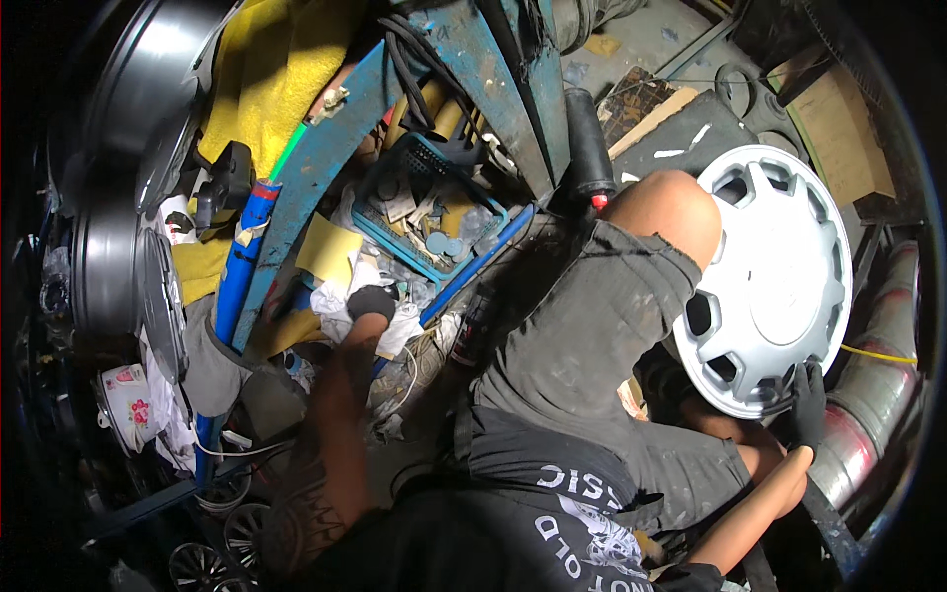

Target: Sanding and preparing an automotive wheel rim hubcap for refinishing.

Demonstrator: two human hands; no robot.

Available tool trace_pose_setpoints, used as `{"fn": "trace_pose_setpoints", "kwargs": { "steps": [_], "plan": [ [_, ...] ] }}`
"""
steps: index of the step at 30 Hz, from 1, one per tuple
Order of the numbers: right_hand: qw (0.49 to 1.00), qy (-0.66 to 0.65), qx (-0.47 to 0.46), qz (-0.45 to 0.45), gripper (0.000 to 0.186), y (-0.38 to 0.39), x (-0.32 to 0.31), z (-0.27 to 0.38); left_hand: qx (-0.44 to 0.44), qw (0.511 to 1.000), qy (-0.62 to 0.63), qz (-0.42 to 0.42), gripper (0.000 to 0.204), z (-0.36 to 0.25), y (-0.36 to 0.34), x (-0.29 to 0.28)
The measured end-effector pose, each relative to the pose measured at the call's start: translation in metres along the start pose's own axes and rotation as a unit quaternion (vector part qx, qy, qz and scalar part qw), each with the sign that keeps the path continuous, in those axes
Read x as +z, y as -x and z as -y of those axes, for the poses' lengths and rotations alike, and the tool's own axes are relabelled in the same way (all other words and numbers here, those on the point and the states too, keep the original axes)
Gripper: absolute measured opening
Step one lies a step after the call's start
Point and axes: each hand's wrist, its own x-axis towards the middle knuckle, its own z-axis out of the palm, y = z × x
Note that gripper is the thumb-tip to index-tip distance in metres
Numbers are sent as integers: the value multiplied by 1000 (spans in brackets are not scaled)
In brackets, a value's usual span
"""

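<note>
A silver-white hubcap (764,276) with a ring of openings leans against my raised knee on the right. My right hand (808,407), in a dark glove, grips its lower rim. My left hand (373,303), also gloved, reaches forward into clutter and touches a crumpled white cloth (333,301). The fingers of that hand are hidden, so I cannot see whether it holds anything. A yellow sheet (327,250) lies just beyond the cloth. Beside it stands a teal plastic basket (424,268) filled with small odds and ends.
Blue steel stand legs (321,148) rise around the basket. Metal wheel rims (109,247) stack up at the left, near a yellow towel (261,74). A black cylinder (589,143) stands past my knee. Scuffed metal cylinders (868,395) lie at the far right.
</note>
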Motion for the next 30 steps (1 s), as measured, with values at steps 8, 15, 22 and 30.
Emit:
{"fn": "trace_pose_setpoints", "kwargs": {
  "steps": [8,15,22,30],
  "plan": [
    [999,-3,53,14,36,1,4,18,308,927,111,-182,38,-98,-7,-32],
    [999,-29,13,9,37,-14,17,0,202,966,106,-121,74,-114,-62,-42],
    [998,63,-4,-21,41,-13,12,-14,261,908,282,-169,50,-112,-18,-2],
    [997,77,25,11,46,-16,13,-5,196,942,77,-262,33,-47,-23,-48]
  ]
}}
